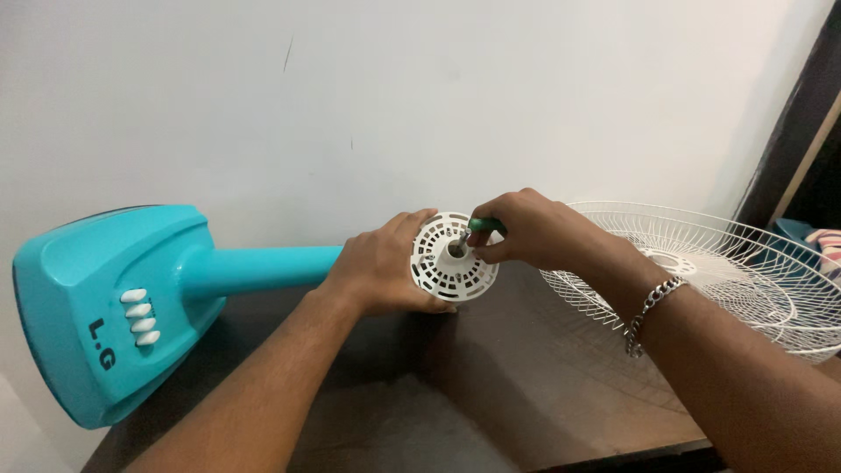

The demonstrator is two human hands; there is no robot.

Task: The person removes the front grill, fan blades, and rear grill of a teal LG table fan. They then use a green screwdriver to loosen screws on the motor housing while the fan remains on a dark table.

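You are working over a dark wooden table (pixel 526 412), and its near edge is running close under your right forearm, so anything small that drops may be rolling off it. Your left hand (pixel 381 267) is wrapping the fan's motor housing from behind, fingers curled around the rim of the white vented motor cover (pixel 453 259) to hold it; if that grip is loosening, the whole turquoise fan (pixel 131 298), lying on its side with its heavy base hanging past the table's left end, could be twisting or sliding. Your right hand (pixel 534 229) is closing in a pinch on a green-handled screwdriver (pixel 477 229) whose tip seems to be sitting at the hub in the middle of the cover. Pushing off-axis there risks the tip slipping out and jabbing your left fingers, which are lying just beside it, or chewing the plastic slots. Your bracelet (pixel 648 311) is hanging near the white wire fan guard (pixel 745 263) lying beyond your wrist, and it could be snagging on the wires.
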